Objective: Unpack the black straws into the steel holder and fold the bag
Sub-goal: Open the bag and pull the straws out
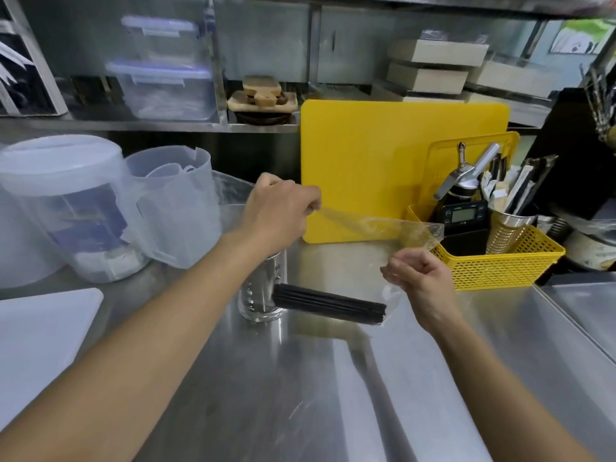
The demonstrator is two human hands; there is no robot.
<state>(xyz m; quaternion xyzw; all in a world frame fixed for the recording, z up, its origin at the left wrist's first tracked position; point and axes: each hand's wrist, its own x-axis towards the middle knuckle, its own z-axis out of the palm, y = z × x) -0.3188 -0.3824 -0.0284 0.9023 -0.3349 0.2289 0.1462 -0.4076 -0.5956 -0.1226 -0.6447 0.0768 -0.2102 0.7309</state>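
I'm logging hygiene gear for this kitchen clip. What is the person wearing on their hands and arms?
Nothing that shows. The left hand and right hand are bare, with no gloves, rings, watch or bracelets visible. Both forearms are uncovered right to the frame's edge, no sleeves in view.

- Single head-worn view, looking forward and down over the steel tabletop (416, 378) from the person's own standpoint.
- Wide-angle lens is bending the edges: shelf lines and tabletop edges are curving near the frame borders.
- Camera is sitting close: both forearms are entering from the bottom corners, hands (276, 211) ending up mid-frame.
- Facing the back wall, it is taking in the shelf (150, 123) across the top third, slightly blurred.
- Yellow basket (500, 261) is marking the right side, clear jugs (173, 208) the left.
- No second view is sharing the scene.
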